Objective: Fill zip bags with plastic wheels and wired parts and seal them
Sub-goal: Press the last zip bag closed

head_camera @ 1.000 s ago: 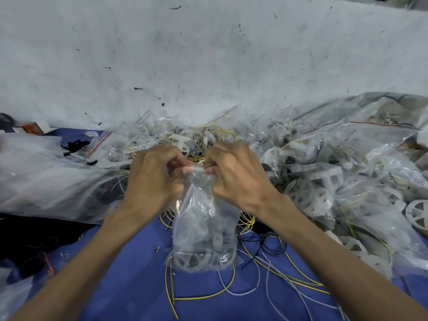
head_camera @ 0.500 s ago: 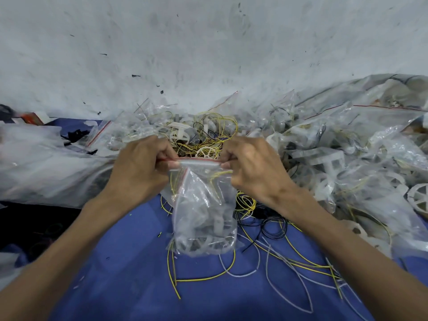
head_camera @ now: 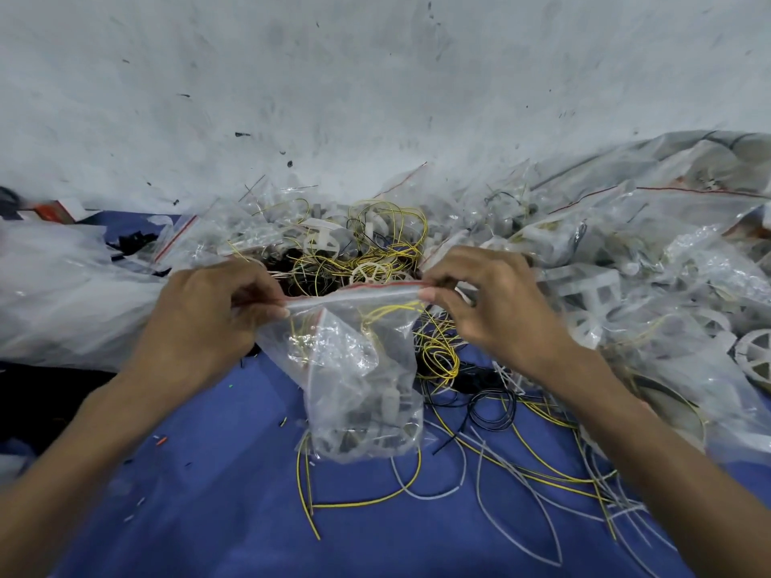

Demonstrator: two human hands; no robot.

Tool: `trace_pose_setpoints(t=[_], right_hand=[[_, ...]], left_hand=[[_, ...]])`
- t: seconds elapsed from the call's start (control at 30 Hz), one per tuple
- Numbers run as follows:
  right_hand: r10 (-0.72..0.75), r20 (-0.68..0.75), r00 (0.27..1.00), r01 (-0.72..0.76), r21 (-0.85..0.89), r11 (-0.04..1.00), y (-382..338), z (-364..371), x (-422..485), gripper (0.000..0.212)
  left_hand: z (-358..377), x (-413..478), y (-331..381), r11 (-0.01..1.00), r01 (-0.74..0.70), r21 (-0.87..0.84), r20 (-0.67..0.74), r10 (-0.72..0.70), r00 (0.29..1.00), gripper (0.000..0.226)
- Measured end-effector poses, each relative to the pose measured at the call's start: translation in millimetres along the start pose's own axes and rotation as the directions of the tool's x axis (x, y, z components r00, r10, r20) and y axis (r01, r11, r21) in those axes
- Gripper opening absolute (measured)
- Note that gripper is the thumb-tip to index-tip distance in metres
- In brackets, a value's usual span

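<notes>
**Filled zip bag (head_camera: 359, 381), held by its seal**

Hangs over the blue work surface (head_camera: 233, 515), wheels and wires inside. The zip strip (head_camera: 354, 294) runs level, left to right. Left hand (head_camera: 200, 323) pinches one end, right hand (head_camera: 496, 302) the other. Sealing likely means pressing along that line.

**Zip bag** (head_camera: 359, 369): clear, crumpled plastic with a red line along the zip strip (head_camera: 354, 292). It hangs upright with the strip stretched level, one end pinched by the left hand (head_camera: 208, 323) and the other by the right hand (head_camera: 488, 310). Whether the strip is sealed cannot be told. Its bottom is low over the blue surface (head_camera: 233, 494).

**Contents**: pale wheel parts (head_camera: 367, 440) sit at the bottom, with a yellow wire (head_camera: 388, 312) looped near the top.

**Plastic wheels** (head_camera: 369, 272): white and spoked, loose in the tangle just behind the bag.

**Wired parts** (head_camera: 492, 410): yellow, black and grey strands, tangled behind the bag and to its right, trailing over the surface.

**Filled bags** (head_camera: 626, 252): heaped at the right.
</notes>
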State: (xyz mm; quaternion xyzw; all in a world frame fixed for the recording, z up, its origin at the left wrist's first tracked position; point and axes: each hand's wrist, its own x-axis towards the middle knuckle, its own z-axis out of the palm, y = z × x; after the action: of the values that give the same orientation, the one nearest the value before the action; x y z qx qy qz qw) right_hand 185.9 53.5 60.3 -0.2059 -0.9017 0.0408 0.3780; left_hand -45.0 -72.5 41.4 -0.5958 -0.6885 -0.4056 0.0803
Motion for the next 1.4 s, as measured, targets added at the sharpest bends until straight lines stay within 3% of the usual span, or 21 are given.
trace_pose_setpoints(t=[0.13, 0.3, 0.43, 0.63, 0.77, 0.9, 0.97, 1.03, 1.1, 1.13, 1.17, 1.2, 1.27, 1.37, 1.4], right_hand=[[-0.023, -0.05, 0.998, 0.022, -0.024, 0.999, 0, 1, 2, 0.006], [-0.062, 0.115, 0.991, 0.066, -0.03, 0.997, -4, 2, 12, 0.022], [-0.135, 0.053, 0.989, 0.136, -0.014, 0.991, -14, 22, 15, 0.007], [-0.119, 0.042, 0.992, 0.118, 0.02, 0.993, -15, 27, 20, 0.011], [-0.123, 0.092, 0.988, 0.122, 0.014, 0.992, -18, 33, 21, 0.012], [-0.176, 0.001, 0.984, 0.176, -0.01, 0.984, -23, 40, 19, 0.007], [-0.182, -0.073, 0.981, 0.185, 0.031, 0.982, -20, 44, 18, 0.006], [-0.099, -0.165, 0.981, 0.123, 0.137, 0.983, -20, 50, 7, 0.007], [0.139, -0.172, 0.975, -0.049, 0.445, 0.894, -23, 58, -15, 0.045], [0.252, -0.093, 0.963, -0.136, 0.642, 0.755, -25, 62, -27, 0.066], [0.291, 0.023, 0.956, -0.211, 0.742, 0.636, -29, 68, -40, 0.076], [0.277, 0.141, 0.95, -0.274, 0.8, 0.534, -33, 74, -48, 0.071], [0.286, 0.178, 0.942, -0.329, 0.668, 0.667, -37, 85, -52, 0.038], [0.271, 0.023, 0.962, -0.258, 0.388, 0.885, -37, 84, -48, 0.027], [0.295, -0.002, 0.955, -0.272, 0.386, 0.882, -31, 79, -43, 0.013]], left_hand=[[2, -1, 1, 0.997, -0.069, 0.034, -0.042, 0.07, 0.997, 0.034], [0, -1, 4, 0.993, -0.118, -0.003, -0.033, 0.118, 0.992, 0.027], [6, 2, 18, 0.986, -0.162, -0.045, -0.012, 0.161, 0.987, 0.015], [17, 9, 21, 0.988, -0.136, -0.078, -0.013, 0.136, 0.991, 0.014], [22, 9, 22, 0.975, -0.222, -0.022, -0.035, 0.221, 0.975, 0.005], [25, 7, 26, 0.969, -0.242, -0.044, -0.058, 0.239, 0.969, 0.023], [26, 6, 29, 0.971, -0.231, -0.061, -0.056, 0.228, 0.972, 0.018], [25, 7, 30, 0.972, -0.224, -0.071, -0.073, 0.219, 0.973, 0.009], [22, 6, 30, 0.974, -0.206, -0.093, -0.126, 0.194, 0.973, 0.006], [21, 7, 31, 0.973, -0.2, -0.116, -0.161, 0.181, 0.97, 0.006], [19, 5, 34, 0.969, -0.195, -0.152, -0.186, 0.166, 0.968, 0.005], [19, 4, 38, 0.959, -0.206, -0.196, -0.197, 0.167, 0.966, 0.004], [22, 3, 47, 0.932, -0.247, -0.264, -0.176, 0.206, 0.963, 0.004], [27, 9, 61, 0.922, -0.3, -0.243, -0.151, 0.27, 0.951, 0.007], [25, 10, 59, 0.926, -0.308, -0.218, -0.164, 0.276, 0.947, 0.01]])
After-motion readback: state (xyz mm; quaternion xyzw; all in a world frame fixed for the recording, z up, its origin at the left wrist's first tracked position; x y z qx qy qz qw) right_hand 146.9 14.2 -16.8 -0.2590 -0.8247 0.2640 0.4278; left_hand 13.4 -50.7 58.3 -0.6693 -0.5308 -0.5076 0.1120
